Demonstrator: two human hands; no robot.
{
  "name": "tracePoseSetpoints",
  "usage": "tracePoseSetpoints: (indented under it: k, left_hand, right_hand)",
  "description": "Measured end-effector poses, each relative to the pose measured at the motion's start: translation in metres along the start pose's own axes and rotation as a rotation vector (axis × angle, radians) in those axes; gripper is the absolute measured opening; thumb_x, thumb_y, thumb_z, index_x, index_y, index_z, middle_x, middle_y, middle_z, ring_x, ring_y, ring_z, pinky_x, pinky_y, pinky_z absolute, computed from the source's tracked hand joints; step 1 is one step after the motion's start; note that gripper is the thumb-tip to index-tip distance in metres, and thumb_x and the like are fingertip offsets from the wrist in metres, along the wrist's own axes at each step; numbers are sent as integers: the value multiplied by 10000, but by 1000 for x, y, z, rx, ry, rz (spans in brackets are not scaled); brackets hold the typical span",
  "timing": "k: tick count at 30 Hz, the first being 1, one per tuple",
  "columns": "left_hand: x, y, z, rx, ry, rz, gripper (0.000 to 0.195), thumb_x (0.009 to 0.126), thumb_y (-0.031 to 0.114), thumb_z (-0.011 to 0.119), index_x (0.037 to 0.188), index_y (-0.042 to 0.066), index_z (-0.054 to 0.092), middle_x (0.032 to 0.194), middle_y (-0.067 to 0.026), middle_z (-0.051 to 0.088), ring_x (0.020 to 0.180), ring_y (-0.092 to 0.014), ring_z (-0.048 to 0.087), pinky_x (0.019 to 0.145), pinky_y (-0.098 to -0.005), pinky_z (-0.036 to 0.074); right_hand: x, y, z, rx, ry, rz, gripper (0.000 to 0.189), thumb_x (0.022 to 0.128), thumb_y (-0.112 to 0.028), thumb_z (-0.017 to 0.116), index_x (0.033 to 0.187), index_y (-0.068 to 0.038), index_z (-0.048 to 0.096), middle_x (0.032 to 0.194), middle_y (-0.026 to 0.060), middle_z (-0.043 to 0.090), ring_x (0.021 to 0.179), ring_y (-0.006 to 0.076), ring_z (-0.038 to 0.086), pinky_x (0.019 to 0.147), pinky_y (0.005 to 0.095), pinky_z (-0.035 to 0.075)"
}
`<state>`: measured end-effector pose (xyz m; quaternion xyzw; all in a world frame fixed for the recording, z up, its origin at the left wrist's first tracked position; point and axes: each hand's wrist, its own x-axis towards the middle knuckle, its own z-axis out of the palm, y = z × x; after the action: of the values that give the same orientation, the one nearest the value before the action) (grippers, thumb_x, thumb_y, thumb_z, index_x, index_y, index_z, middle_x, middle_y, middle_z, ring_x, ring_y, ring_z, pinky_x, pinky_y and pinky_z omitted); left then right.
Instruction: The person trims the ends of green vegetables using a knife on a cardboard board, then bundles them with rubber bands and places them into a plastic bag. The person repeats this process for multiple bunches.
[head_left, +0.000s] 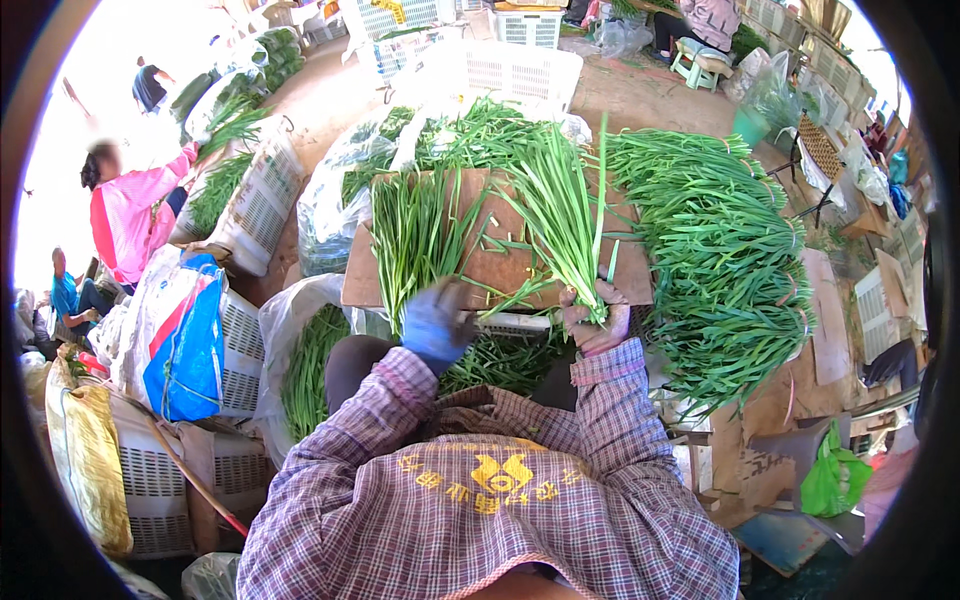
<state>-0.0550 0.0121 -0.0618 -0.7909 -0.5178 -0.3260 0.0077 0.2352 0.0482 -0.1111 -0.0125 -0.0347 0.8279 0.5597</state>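
My right hand (596, 311), its skin or thin glove soiled, is closed around the pale root ends of a bunch of green leafy stalks (562, 217), which look like Chinese chives. The leaves fan up over a brown board (517, 210). My left hand (436, 319), in a blue and dark glove, is blurred at the board's near edge, beside the lower ends of a second bunch (416, 232); whether its fingers grip anything cannot be told. Loose leaf scraps (506, 244) are scattered on the board between the two bunches.
Tied bundles of the greens (712, 255) are piled to the right. A plastic bag of greens (315, 367) stands at the left, more leaves (480, 131) lie beyond the board, and a white plastic crate (517, 71) is behind. A person in pink (131, 210) works at the far left.
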Motion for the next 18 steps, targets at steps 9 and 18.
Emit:
tracePoseSetpoints:
  k: [9,18]
  left_hand:
    - [49,38,70,170,-996,-180,411,912,193,523,1280,16,473,1205,-217,611,1075,-363,640,858,-477,526]
    - [-58,-36,114,98,-1141,0,267,814,158,589,1052,77,678,1012,-196,686,952,-365,675,805,-486,539]
  right_hand:
    - [-9,14,37,167,-91,143,187,878,-54,628,1010,-183,596,1212,88,559,980,305,578,621,354,578]
    - [-25,4,80,203,-303,104,500,909,-148,597,1380,-36,471,1349,341,434,1042,312,598,576,266,558]
